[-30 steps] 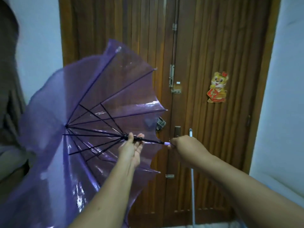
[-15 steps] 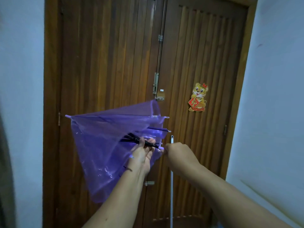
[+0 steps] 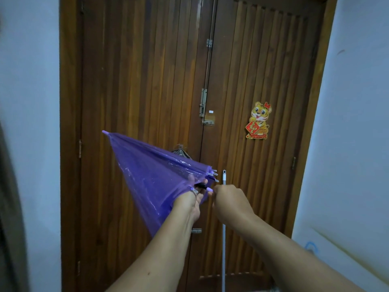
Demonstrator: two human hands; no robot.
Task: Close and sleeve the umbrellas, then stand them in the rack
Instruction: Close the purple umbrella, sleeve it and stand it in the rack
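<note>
A brown slatted double door [image 3: 147, 81] fills the far side of a narrow space between pale walls, with a tiger sticker [image 3: 258, 121] on its right leaf, metal latches down the middle seam and a thin white pole [image 3: 224, 207] leaning upright against it. In front of the door a person holds a translucent purple umbrella [image 3: 151, 175] in the air, its tip pointing up and to the left, its canopy folded down into a loose cone whose rib ends bunch together near the hands. The left hand [image 3: 192, 200] reaches under the canopy edge with its fingers curled round the dark shaft or runner; the exact hold is hidden by the plastic. The right hand [image 3: 228, 199] is clenched just to the right of it, seemingly round the handle, which is hidden inside the fist. I judge the closing step nearly done, with sleeving and racking yet to come; no sleeve or rack is in view. The risks from here: if the runner has not latched, the canopy could spring open again; the slack plastic could catch between ribs or snag on the rib ends when sleeved; and a swing of the tip could knock the door or the leaning pole.
</note>
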